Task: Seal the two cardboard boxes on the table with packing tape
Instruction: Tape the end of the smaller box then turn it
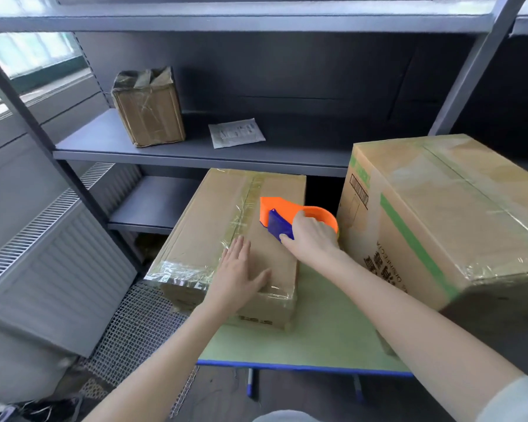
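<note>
Head cam: I see the L hand lying flat on the near end of the smaller box, fingers straight and a bit spread, holding nothing. The R hand has its fingers curled round the orange/blue tape dispenser, which rests on that box's top just right of the centre tape strip. The dispenser's underside is hidden, so I can't tell if tape touches the cardboard. The box sits on the green table, w/ the bigger box just beside it on the right. On the grey shelf behind sit a small carton and a flat packet.

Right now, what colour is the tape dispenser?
The tape dispenser is orange with a blue grip; the head view shows it.
</note>
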A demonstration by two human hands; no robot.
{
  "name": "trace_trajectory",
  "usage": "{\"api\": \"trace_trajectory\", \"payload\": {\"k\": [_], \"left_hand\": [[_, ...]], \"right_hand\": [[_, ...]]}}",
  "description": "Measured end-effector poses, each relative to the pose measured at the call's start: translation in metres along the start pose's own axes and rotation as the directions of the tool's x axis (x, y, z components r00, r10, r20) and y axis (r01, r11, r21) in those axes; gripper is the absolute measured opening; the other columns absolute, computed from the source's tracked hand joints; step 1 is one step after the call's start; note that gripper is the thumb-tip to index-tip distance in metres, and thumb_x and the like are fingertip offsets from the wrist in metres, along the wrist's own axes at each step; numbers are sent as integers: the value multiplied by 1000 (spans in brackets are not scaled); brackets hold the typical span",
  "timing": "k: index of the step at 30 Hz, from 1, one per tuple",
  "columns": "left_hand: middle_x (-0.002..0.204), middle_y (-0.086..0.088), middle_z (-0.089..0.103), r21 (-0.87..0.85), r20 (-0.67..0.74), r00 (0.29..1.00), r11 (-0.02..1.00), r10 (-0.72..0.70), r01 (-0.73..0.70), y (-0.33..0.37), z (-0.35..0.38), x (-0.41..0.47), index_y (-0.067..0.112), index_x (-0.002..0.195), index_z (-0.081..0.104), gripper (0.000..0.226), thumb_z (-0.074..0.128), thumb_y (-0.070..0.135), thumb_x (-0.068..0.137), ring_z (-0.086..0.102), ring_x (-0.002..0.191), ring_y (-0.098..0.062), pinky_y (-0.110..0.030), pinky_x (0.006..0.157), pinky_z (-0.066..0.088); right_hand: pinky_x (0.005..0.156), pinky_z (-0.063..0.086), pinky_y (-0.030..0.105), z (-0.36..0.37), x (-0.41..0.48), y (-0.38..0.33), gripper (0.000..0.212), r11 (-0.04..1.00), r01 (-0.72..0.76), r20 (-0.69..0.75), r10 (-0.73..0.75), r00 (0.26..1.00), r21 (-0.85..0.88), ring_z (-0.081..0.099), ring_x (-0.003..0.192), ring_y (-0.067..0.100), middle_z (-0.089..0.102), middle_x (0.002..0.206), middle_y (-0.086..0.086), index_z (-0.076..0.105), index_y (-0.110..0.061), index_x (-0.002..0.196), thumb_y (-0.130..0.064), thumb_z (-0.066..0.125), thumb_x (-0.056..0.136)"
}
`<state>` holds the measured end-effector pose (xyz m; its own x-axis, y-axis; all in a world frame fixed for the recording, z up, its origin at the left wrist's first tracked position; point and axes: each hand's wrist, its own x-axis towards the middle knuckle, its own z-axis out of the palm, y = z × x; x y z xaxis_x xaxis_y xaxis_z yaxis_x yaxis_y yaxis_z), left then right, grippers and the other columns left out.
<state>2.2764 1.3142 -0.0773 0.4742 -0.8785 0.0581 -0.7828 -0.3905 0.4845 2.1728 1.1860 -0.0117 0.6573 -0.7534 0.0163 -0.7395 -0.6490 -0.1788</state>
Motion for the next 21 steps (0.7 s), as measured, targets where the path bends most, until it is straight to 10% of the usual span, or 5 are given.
{"api": "trace_trajectory", "payload": {"k": [11,15,21], "left_hand": [[156,-3,7,204,177,937,920,301,-334,-60,-26,-19,19,146,30,60,41,48,95,3,145,-17,-21,114,-9],[136,-11,52,357,88,903,833,420,-423,-47,-12,-26,11,128,58,54,64,40,83,46,127,-34,-49,106,34],[111,-12,69,448,-130,879,818,458,-360,-31,16,-32,10,108,71,47,85,27,66,65,102,-35,-50,82,54]], "right_hand": [[104,27,40,36,-13,-36,53,965,150,-168,-188,968,-217,41,122,31,51,127,14,50,-4,121,-43,59,86],[87,49,50,41,-46,-16,52,971,175,-479,-232,846,-162,60,103,40,62,109,23,65,2,107,-21,84,64],[82,55,41,64,-78,3,36,906,412,-405,-415,815,-101,64,102,32,67,108,14,71,-3,102,-5,82,67]]}}
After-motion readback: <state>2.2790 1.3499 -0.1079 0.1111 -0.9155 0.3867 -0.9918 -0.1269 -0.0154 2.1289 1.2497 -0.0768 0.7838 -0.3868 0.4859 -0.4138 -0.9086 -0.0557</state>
